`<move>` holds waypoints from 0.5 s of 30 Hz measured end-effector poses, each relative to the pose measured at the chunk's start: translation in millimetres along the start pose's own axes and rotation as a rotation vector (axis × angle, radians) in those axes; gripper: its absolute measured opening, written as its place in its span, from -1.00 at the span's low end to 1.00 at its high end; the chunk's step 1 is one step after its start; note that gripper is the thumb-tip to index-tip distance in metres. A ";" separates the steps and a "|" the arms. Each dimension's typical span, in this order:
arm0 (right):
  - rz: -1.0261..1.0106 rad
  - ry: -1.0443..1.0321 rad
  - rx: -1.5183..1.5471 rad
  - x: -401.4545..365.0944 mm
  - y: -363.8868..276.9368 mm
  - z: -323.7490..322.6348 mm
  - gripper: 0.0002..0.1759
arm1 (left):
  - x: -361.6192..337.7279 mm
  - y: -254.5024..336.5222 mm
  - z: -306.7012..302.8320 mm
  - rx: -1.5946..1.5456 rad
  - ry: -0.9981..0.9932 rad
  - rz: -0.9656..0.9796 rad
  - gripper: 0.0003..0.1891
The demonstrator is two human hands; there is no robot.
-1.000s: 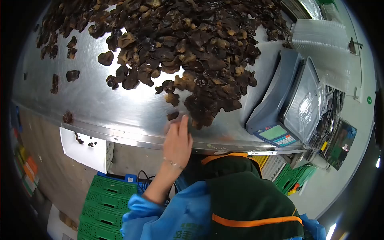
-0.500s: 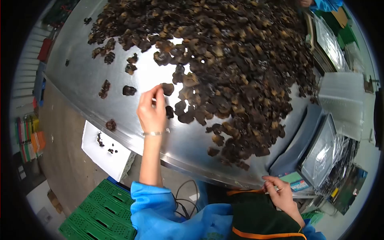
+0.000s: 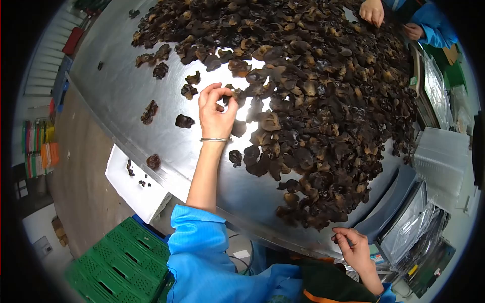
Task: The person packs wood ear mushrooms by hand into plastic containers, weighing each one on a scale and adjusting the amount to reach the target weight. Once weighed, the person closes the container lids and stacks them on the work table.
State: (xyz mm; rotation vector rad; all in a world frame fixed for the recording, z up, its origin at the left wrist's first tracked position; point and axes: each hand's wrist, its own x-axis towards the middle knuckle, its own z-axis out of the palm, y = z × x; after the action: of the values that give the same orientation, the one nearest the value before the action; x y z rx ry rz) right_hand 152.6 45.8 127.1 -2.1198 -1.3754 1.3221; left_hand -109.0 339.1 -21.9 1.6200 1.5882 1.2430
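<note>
A large heap of dark brown wood ear mushrooms (image 3: 323, 101) is spread over a metal table. My left hand (image 3: 216, 112), with a bracelet at the wrist, reaches to the heap's left edge. Its thumb and forefinger pinch a wood ear mushroom (image 3: 238, 96). Close beside that hand, another wood ear piece (image 3: 238, 128) lies on the metal. My right hand (image 3: 357, 251) hovers by the table's near edge, its thumb and forefinger together. A tiny dark bit shows at those fingertips, too small to name.
Loose wood ear pieces (image 3: 185, 121) dot the left side of the metal table (image 3: 126, 96). A white box (image 3: 132, 194) with dark scraps stands below its edge, near green crates (image 3: 121, 262). A co-worker's hand (image 3: 372, 12) is over the heap's far side. Plastic trays (image 3: 440, 164) stand right.
My left hand has moved farther along the heap's edge to another piece, away from the one it was touching. The view has shifted, and more of the co-worker's hands shows.
</note>
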 end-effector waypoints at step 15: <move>-0.027 -0.012 -0.009 -25.4 6.3 12.2 -0.85 | -6.9 16.2 -19.5 0.510 -0.339 0.459 -0.79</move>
State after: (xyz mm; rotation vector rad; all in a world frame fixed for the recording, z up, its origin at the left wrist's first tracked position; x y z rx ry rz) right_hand 143.2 18.7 130.0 -2.0947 -1.4122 1.3223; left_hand -118.0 325.7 -1.0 2.4721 1.4286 0.7207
